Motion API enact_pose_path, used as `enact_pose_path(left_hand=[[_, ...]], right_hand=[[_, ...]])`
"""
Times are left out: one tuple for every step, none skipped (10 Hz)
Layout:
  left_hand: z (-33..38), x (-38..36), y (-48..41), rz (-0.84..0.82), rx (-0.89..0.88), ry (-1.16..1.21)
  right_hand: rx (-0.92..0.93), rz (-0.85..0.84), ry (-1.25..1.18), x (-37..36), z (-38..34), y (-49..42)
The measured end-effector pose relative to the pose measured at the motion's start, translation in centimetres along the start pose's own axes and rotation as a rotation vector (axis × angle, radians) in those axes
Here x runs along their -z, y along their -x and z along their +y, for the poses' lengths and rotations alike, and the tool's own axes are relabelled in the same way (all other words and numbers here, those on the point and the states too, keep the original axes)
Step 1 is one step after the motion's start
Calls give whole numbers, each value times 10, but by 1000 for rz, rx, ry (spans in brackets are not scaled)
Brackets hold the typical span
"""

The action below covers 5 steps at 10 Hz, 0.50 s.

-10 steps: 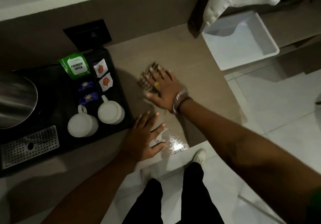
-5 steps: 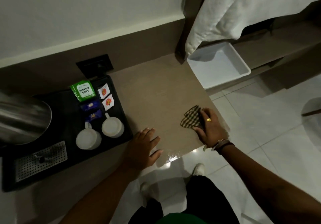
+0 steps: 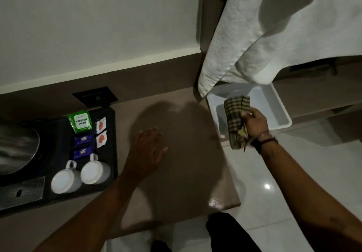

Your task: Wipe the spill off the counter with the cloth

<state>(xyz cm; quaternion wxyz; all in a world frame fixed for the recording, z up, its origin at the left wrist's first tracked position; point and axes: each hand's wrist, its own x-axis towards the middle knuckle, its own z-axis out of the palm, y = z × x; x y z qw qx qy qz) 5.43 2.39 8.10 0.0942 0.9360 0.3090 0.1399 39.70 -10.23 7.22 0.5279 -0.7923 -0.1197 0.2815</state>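
A brown counter (image 3: pixel 176 173) fills the middle of the view. Its front right corner carries a wet, shiny patch (image 3: pixel 215 201). My left hand (image 3: pixel 148 150) lies flat on the counter with fingers spread, just right of the black tray. My right hand (image 3: pixel 254 123) is off the counter's right edge, gripping a bunched dark checked cloth (image 3: pixel 235 118). The cloth hangs in the air over the left part of a white tray (image 3: pixel 278 110).
A black tray (image 3: pixel 58 154) on the left holds two white cups (image 3: pixel 78 175), tea and sugar sachets (image 3: pixel 80 121) and a metal kettle (image 3: pixel 17 150). A white towel (image 3: pixel 274 32) hangs above the white tray. Pale tiled floor (image 3: pixel 274 193) lies right of the counter.
My right hand has lifted the cloth off the counter and carried it right and back, over the white tray. My left hand stays flat on the counter. The camera has tilted up.
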Motion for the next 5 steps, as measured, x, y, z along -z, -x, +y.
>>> enact_pose_path(left_hand=[[5, 1, -21, 41, 70, -54], [9, 5, -40, 46, 132, -70], [15, 6, -41, 40, 142, -85], [18, 13, -39, 66, 165, -91], [16, 22, -39, 63, 151, -112]], right_hand=[[-49, -187, 115, -12, -17, -61], [-98, -426, 486, -45, -13, -109], [-147, -479, 602, -63, -2, -125], [-117, -371, 679, -66, 6, -122], [-25, -185, 777, -50, 9, -97]])
